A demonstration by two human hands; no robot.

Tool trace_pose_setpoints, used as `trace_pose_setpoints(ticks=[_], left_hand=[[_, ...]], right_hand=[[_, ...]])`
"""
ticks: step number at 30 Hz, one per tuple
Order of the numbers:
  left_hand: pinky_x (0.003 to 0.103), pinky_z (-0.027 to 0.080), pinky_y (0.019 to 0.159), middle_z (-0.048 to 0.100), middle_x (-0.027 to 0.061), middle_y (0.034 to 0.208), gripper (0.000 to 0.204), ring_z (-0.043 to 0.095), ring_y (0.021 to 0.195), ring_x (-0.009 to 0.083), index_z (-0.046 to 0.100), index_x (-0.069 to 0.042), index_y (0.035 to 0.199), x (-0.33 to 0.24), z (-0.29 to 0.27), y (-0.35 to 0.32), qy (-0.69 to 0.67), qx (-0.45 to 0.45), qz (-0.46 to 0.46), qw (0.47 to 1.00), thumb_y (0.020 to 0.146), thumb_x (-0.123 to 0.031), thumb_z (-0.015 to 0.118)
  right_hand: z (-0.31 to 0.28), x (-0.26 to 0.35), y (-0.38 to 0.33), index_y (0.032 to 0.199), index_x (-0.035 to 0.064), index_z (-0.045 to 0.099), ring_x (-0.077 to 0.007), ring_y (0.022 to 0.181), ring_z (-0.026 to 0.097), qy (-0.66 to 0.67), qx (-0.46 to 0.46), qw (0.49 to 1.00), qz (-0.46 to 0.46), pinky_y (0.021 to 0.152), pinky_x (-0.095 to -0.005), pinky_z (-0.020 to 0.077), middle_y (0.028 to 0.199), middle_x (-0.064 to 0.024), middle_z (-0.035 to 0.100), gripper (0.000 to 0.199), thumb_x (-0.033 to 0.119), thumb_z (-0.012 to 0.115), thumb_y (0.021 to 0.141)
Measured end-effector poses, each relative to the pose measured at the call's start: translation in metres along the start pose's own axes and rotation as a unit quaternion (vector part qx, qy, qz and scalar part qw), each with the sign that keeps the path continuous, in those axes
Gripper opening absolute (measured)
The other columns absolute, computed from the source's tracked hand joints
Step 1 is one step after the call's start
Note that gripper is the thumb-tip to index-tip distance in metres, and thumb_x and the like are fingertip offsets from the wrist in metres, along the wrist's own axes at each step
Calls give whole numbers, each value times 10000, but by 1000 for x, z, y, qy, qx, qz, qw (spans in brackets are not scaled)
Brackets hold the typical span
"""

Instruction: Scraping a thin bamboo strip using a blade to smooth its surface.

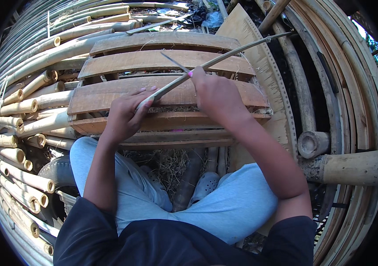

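Both hands hold a thin bamboo strip (206,64) above the pallet (162,88). The left hand (124,115) grips its near end, the right hand (213,95) its middle; its long axis points up-right, past the pallet.

Bamboo poles (20,119) left of pallet (162,95) (slatted)

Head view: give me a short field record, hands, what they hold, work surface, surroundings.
left hand: grips the near end of a thin bamboo strip
right hand: closed on the same strip further along, with a thin blade sticking out past the fingers
strip: slants up to the right, above the pallet
work surface: wooden slat pallet, in front of the knees
left side: stacked bamboo poles, cut ends facing in
right side: thick bamboo stubs and curved bamboo lengths
posture: seated, light trousers, pale clogs
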State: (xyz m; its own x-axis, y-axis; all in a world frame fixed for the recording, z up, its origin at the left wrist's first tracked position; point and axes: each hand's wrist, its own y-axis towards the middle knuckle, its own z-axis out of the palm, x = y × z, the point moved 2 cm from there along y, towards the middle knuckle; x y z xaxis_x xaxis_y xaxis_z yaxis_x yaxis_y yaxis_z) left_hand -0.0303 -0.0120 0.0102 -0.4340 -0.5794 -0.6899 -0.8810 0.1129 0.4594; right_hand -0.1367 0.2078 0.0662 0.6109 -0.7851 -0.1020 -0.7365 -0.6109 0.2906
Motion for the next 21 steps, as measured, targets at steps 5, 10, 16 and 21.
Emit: trace_pose_setpoints(ticks=[5, 10, 16, 21], left_hand=[[424, 472, 1057, 712, 200, 1121, 228, 643, 1173, 349, 700, 21, 1066, 1, 2, 0, -13, 3, -24, 1000, 1009, -130, 539], [427, 449, 1080, 718, 197, 1117, 260, 628, 1212, 342, 699, 26, 1084, 1, 0, 0, -14, 9, -30, 999, 1028, -147, 513], [414, 515, 991, 708, 203, 1122, 189, 656, 1142, 360, 705, 12, 1029, 2, 1, 0, -12, -6, -15, 1000, 987, -122, 578], [415, 502, 1025, 707, 205, 1121, 193, 655, 1144, 352, 707, 6, 1042, 2, 0, -1, -7, -6, -20, 1000, 986, -124, 576]], right_hand=[[-1, -6, 3, 914, 38, 534, -326, 601, 707, 48, -15, 998, -30, 511, -417, 567, 594, -146, 649, 198, 211, 518, 1009], [-1, 25, -8, 903, 46, 530, -299, 589, 711, 38, -20, 999, -27, 500, -405, 569, 602, -129, 657, 206, 210, 497, 1023], [2, -12, 8, 924, 35, 532, -287, 595, 716, 3, -11, 1000, -26, 498, -393, 571, 625, -131, 672, 191, 187, 481, 1028], [-3, 21, -4, 938, 26, 535, -301, 601, 715, 35, 22, 998, -41, 513, -410, 571, 635, -138, 674, 167, 173, 503, 1013]])
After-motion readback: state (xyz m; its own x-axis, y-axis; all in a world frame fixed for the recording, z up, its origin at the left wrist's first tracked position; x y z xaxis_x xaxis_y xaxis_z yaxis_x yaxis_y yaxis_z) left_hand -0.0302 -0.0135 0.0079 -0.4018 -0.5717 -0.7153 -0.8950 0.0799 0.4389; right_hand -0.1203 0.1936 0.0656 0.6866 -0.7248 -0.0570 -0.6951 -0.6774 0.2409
